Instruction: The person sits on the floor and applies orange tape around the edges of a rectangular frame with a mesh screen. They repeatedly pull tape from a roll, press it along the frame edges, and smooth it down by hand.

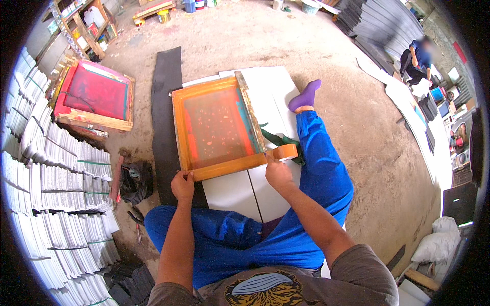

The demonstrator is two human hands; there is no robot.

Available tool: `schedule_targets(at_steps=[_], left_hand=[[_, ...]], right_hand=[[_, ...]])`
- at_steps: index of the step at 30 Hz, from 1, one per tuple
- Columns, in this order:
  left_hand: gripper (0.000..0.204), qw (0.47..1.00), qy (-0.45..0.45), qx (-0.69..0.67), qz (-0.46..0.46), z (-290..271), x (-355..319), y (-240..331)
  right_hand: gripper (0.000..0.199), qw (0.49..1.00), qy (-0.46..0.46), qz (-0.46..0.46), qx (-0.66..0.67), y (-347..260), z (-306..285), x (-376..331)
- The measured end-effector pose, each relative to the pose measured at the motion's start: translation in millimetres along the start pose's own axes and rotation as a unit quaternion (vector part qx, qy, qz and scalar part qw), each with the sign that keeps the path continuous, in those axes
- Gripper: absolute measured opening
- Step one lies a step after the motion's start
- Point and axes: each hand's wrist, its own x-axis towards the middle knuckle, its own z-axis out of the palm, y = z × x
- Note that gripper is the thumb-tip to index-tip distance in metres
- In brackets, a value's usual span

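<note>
A person in blue trousers sits on the concrete floor [326,46], one leg stretched out, holding a screen-printing frame [217,127]. The frame is a wooden rectangle, thick-railed and stained orange, with a taut translucent mesh inside that shows orange-red, speckled with pale spots and edged in teal along its far-right side. It lies flat just ahead of both hands, on top of white sheets [240,191] that run from under the frame back toward the person's lap; the sheets look smooth and matt, with a straight seam between two of them.

The left hand [182,184] is clenched on the frame's near rail at its left corner, fingers curled over the wood. The right hand [278,173] grips the near right corner, thumb on top of the rail. Just beyond the right hand, touching the frame's corner, sits an orange roll of tape [286,151], and a dark green strap [280,140] trails past it toward the blue leg.

To the left of the left hand a long strip of black foam mat [166,102] runs along the floor beside the frame. Farther left lies a second frame [97,94], wooden with red mesh, and beyond it stand dense stacks of white sheets [61,204], bundled edge-on.
</note>
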Motion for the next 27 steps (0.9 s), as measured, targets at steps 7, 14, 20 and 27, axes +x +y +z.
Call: schedule_targets(at_steps=[7, 14, 20, 27], left_hand=[[0.022, 1.000, 0.003, 0.000, -0.017, -3.6, -3.4, 9.6], [0.023, 1.000, 0.008, -0.019, -0.002, 2.4, -2.9, 3.2], [0.023, 1.000, 0.018, -0.002, 0.012, -5.0, -3.1, 1.5], [0.024, 0.999, 0.027, -0.021, 0.003, -4.5, -4.1, 9.3]], right_hand=[[0.044, 1.000, 0.002, -0.012, 0.006, 0.9, -5.4, -13.6], [0.044, 0.999, 0.005, -0.038, 0.003, 21.9, 4.1, -39.9], [0.043, 0.999, 0.048, 0.008, 0.012, 18.8, -33.5, -55.8], [0.070, 0.998, 0.012, 0.032, 0.046, 49.5, -84.4, 33.3]])
